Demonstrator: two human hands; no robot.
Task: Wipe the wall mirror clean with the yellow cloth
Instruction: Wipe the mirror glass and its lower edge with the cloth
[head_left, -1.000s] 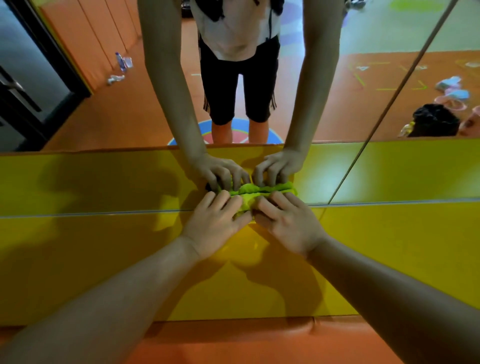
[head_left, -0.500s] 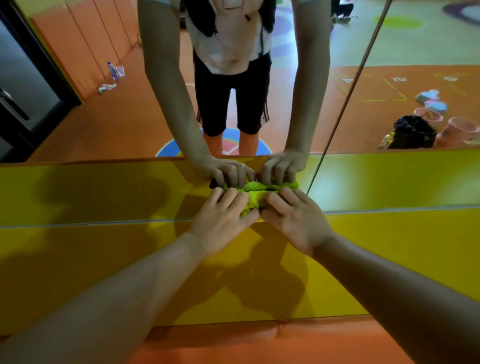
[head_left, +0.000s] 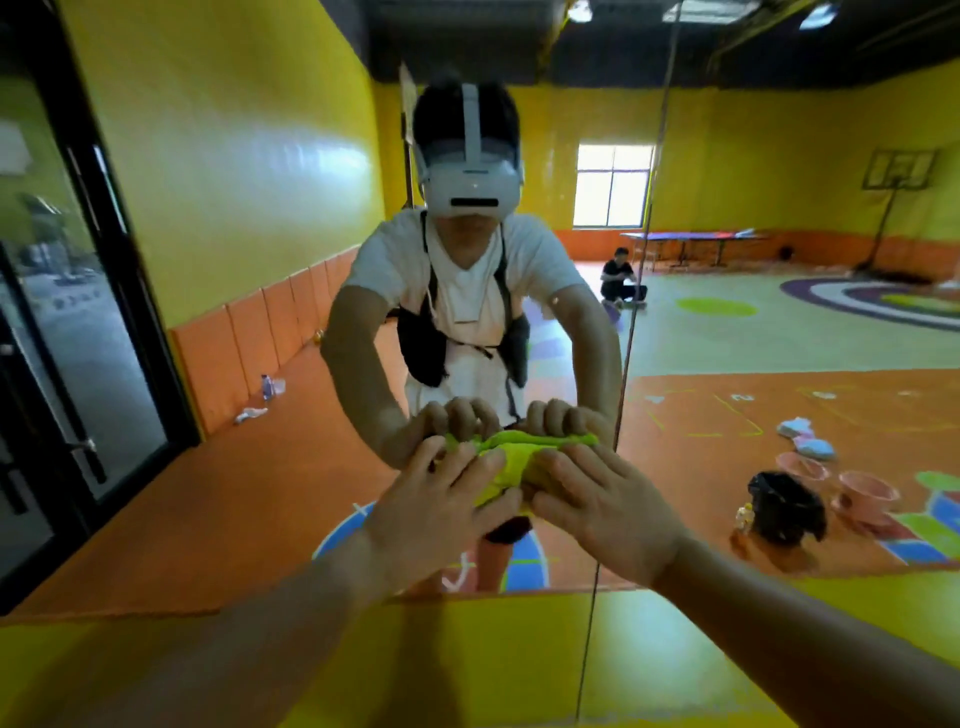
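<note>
Right now both of your hands are pressed on the bunched-up yellow-green cloth, which sits against the glass of the large wall mirror at the centre of the frame, a little above the mirror's lower edge. Your left hand lies on the left part of the cloth with its fingers spread and nearly straight, their tips on the fabric. Your right hand covers the right part in the same way, its fingers stretched toward the upper left. Neither hand is closed round the cloth; they pin it to the glass. The two hands almost touch at the thumbs below the cloth. A thin vertical seam between mirror panels runs just right of your hands. Below the glass, across the bottom of the frame, lies the glossy yellow padded ledge. At the right, reflected, a black bag sits on the orange floor beside two pink plastic basins.
</note>
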